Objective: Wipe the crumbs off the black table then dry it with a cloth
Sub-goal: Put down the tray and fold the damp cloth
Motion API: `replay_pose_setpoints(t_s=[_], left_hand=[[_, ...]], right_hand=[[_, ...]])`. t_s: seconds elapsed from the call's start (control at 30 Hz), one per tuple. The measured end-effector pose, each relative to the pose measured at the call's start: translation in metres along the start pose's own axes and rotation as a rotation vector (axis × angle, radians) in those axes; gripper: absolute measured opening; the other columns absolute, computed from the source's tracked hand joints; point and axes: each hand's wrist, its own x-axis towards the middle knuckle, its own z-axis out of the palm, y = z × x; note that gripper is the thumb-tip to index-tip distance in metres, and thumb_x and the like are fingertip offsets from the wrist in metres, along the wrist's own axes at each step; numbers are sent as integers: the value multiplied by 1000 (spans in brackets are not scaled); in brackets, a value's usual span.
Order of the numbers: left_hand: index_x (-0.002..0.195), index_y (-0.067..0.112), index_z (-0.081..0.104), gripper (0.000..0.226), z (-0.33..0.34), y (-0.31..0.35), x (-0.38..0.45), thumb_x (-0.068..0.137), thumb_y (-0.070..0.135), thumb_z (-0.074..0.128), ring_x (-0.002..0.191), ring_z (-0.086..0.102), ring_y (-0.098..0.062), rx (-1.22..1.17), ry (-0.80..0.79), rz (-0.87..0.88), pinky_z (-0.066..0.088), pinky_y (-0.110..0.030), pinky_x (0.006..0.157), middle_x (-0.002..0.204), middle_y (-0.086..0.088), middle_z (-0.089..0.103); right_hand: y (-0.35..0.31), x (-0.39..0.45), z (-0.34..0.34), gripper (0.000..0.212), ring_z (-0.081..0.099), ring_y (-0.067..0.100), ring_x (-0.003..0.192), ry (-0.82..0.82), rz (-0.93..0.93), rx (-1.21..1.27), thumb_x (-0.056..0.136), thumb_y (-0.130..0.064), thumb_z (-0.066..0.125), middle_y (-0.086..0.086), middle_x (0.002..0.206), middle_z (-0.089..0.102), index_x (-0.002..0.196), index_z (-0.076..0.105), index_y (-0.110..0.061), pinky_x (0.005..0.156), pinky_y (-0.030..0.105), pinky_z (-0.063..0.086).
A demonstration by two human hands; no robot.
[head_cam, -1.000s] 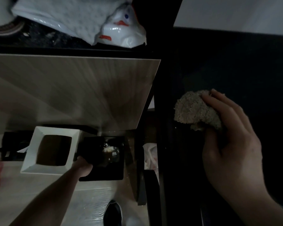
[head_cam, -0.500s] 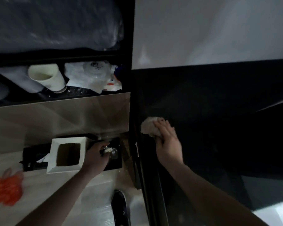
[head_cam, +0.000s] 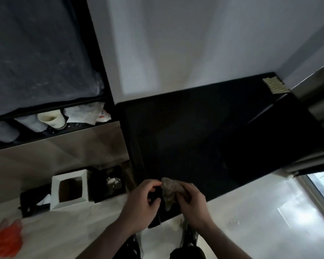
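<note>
Left hand [head_cam: 140, 204] has left the white box [head_cam: 69, 190], joining right hand [head_cam: 190, 203] at the black table [head_cam: 195, 139]'s near edge; both pinch the crumpled cloth [head_cam: 168, 191], hanging lengthwise toward the person.

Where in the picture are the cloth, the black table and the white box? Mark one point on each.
cloth [head_cam: 169, 189], head view, on its crumpled middle between the hands.
black table [head_cam: 185, 139], head view, on the bare top.
white box [head_cam: 54, 189], head view, on its left rim.
</note>
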Motion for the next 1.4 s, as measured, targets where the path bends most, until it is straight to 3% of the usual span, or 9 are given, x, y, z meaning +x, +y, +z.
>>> replay_pose_setpoints(t_s=[0.17, 0.3, 0.5, 0.63, 0.87, 1.0, 1.13, 1.23, 1.4], left_hand=[[144, 45, 44, 64, 26, 54, 8, 90, 30, 75, 119, 55, 9, 24, 1, -27, 57, -18, 88, 137, 31, 47], [143, 40, 51, 66, 51, 89, 25, 84, 31, 81, 117, 62, 3, -42, 46, -68, 59, -21, 92, 140, 24, 55], [128, 44, 64, 47, 106, 151, 35, 85, 33, 80, 112, 62, 14, -46, 108, -94, 51, -6, 86, 118, 24, 69], [96, 33, 75, 17, 132, 175, 33, 90, 17, 76, 94, 70, 4, -12, 201, -84, 52, -9, 78, 94, 22, 75], [88, 29, 74, 11, 135, 180, 27, 94, 20, 72, 88, 72, -6, -36, 240, -83, 57, -22, 78, 87, 12, 76], [94, 30, 75, 11, 131, 175, 33, 95, 19, 71, 94, 74, -4, -53, 145, -35, 59, -25, 86, 93, 13, 78], [109, 35, 74, 25, 136, 187, 46, 97, 15, 65, 104, 70, 4, -62, 75, 9, 56, -19, 92, 106, 20, 76], [115, 36, 73, 25, 142, 206, 53, 96, 21, 66, 108, 67, 8, -70, 15, 40, 55, -16, 92, 111, 22, 74], [111, 36, 72, 21, 153, 228, 79, 91, 34, 75, 102, 68, 7, 46, 33, 118, 59, -22, 90, 106, 20, 72]], right_hand=[[7, -10, -64, 34, 74, 5, 101, -25, -13, 176, 98, -6, 66, -15, 105, 78, 115, 73, -35, 89, 36, 62], [30, -1, -116, 31, 74, 3, 99, -81, -78, 157, 99, -9, 67, -17, 103, 77, 114, 71, -36, 88, 32, 62], [55, 18, -190, 25, 75, 6, 93, -260, -190, 98, 101, -14, 63, -14, 100, 76, 116, 64, -35, 83, 35, 63], [60, 32, -221, 18, 74, 11, 88, -301, -236, 54, 101, -22, 64, -8, 98, 74, 111, 64, -37, 78, 36, 63], [56, 33, -236, 21, 71, 2, 90, -350, -236, -5, 99, -22, 67, -20, 101, 71, 111, 68, -40, 76, 20, 57], [56, 25, -240, 21, 69, 1, 74, -298, -189, 0, 99, -21, 66, -15, 94, 74, 109, 68, -39, 66, 17, 51], [60, 22, -257, 21, 73, 6, 84, -211, -154, -8, 99, -22, 67, -18, 96, 74, 110, 68, -40, 68, 22, 58], [61, 22, -271, 20, 72, 4, 74, -177, -138, -21, 100, -22, 67, -20, 92, 74, 110, 68, -39, 59, 17, 52], [61, 37, -298, 19, 73, -1, 84, -138, -192, -38, 99, -24, 69, -25, 95, 72, 111, 69, -38, 71, 18, 58]])
